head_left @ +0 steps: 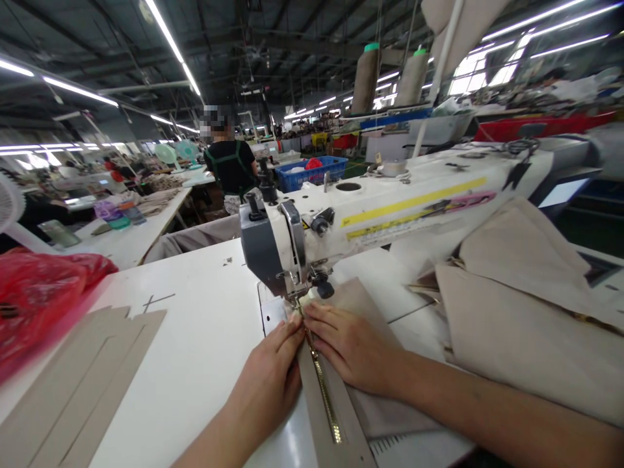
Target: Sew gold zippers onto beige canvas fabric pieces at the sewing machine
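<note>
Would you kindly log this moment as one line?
left hand: on beige fabric, left of gold zipper | right hand: on fabric, right of zipper | sewing machine: head just beyond both hands

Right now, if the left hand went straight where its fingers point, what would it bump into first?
Probably the sewing machine's presser foot, just ahead of the left hand. Depth is unclear, so it might brush the right hand first.

I see a flat beige strip of cloth (322,422) on the counter (205,338) — a gold zipper (320,377) runs lengthwise along it, metal teeth glinting. The strip slants away from me — its far part reaches the sewing machine (385,211).
</note>
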Motion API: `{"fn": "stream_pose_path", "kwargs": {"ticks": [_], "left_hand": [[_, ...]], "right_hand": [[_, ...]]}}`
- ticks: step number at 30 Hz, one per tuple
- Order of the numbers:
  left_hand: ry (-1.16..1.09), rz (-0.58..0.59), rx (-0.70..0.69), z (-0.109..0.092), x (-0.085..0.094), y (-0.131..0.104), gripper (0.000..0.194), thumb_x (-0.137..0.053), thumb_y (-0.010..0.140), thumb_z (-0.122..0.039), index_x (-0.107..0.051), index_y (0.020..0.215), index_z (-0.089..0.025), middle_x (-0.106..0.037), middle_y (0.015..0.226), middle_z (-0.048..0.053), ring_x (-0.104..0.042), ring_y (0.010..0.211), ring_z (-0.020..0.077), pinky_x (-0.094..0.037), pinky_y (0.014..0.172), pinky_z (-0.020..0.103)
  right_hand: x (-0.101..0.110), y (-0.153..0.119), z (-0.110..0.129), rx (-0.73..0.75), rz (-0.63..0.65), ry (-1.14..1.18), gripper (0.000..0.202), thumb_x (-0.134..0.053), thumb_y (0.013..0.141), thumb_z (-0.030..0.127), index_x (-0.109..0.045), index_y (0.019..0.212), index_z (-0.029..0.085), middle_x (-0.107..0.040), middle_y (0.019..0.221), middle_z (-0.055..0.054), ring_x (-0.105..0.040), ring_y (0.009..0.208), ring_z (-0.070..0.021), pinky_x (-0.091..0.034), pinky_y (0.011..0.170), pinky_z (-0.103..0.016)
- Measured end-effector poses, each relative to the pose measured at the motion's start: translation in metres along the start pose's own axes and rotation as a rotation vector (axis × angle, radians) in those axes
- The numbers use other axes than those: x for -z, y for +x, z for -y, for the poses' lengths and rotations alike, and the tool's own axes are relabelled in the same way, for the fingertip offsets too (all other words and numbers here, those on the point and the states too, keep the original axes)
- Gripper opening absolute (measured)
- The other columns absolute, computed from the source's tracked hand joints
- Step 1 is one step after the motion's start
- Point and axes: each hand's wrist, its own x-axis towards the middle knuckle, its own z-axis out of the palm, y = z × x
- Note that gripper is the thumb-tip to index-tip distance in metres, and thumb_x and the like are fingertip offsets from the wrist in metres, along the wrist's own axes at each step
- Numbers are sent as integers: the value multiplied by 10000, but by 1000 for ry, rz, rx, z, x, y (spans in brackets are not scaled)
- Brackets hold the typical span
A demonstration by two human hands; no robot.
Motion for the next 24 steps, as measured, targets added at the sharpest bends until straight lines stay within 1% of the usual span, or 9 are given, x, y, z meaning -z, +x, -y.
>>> {"fn": "stream_pose_path", "kwargs": {"ticks": [2, 4, 7, 9, 11, 14, 16, 19, 24], "left_hand": [[3, 2, 5, -1, 1, 1, 459, -397, 799, -84, -496, 1244, -128, -529, 1291, 124, -506, 1186, 204, -437, 1001, 364], [40, -10, -3, -1, 2, 0, 435, -411, 797, -97, -527, 1215, -132, -535, 1282, 126, -499, 1190, 225, -441, 998, 395], [133, -51, 19, -2, 2, -1, 405, -450, 771, -112, -586, 1151, -153, -559, 1244, 134, -522, 1151, 277, -458, 965, 481], [173, -71, 25, -2, 0, -3, 418, -460, 752, -105, -587, 1149, -150, -575, 1220, 138, -554, 1106, 279, -477, 939, 492], [179, -74, 9, -1, -1, -4, 456, -450, 746, -89, -550, 1190, -125, -580, 1219, 138, -559, 1106, 258, -475, 949, 469], [159, -78, -7, 1, -1, -5, 463, -428, 762, -78, -509, 1218, -85, -578, 1228, 136, -536, 1148, 226, -440, 991, 420], [138, -83, -24, 1, 0, -4, 433, -411, 782, -76, -520, 1201, -85, -586, 1221, 129, -535, 1151, 206, -428, 1003, 387], [119, -64, -54, -1, 2, -1, 411, -390, 801, -71, -536, 1185, -91, -581, 1230, 123, -530, 1158, 196, -422, 1008, 367], [146, -49, -78, -4, 3, 2, 407, -391, 789, -76, -555, 1162, -59, -581, 1221, 153, -523, 1165, 242, -439, 994, 419]], "right_hand": [[1, 0, 1, -22, -9, 37, 327, -383, 914, 171, -567, 1144, 30, -538, 1245, -177, -460, 1198, -248, -353, 1057, -416], [2, 0, 2, -53, -20, 92, 280, -419, 899, 174, -568, 1105, 56, -545, 1229, -170, -467, 1182, -236, -358, 1047, -410], [4, 0, 3, -147, -81, 199, 159, -494, 850, 176, -561, 978, 110, -592, 1106, -135, -519, 1086, -215, -428, 966, -384], [3, -1, 5, -197, -122, 219, 148, -536, 810, 181, -549, 944, 121, -600, 1066, -129, -532, 1057, -218, -451, 932, -384], [0, -2, 7, -189, -102, 152, 285, -546, 796, 199, -543, 1059, 88, -568, 1167, -162, -495, 1134, -246, -419, 980, -426], [-4, -4, 11, -139, 12, 4, 451, -475, 844, 218, -475, 1251, 24, -453, 1332, -195, -398, 1253, -282, -340, 1054, -473], [-4, -4, 14, -133, 65, -53, 454, -414, 872, 210, -469, 1272, 2, -428, 1352, -198, -384, 1266, -291, -339, 1060, -470], [-4, -2, 15, -123, 92, -91, 460, -379, 882, 200, -466, 1283, -7, -421, 1356, -195, -379, 1272, -287, -336, 1068, -450], [-5, -2, 13, -100, 82, -103, 460, -370, 889, 198, -466, 1279, -26, -421, 1347, -217, -376, 1273, -288, -342, 1066, -455]]}}
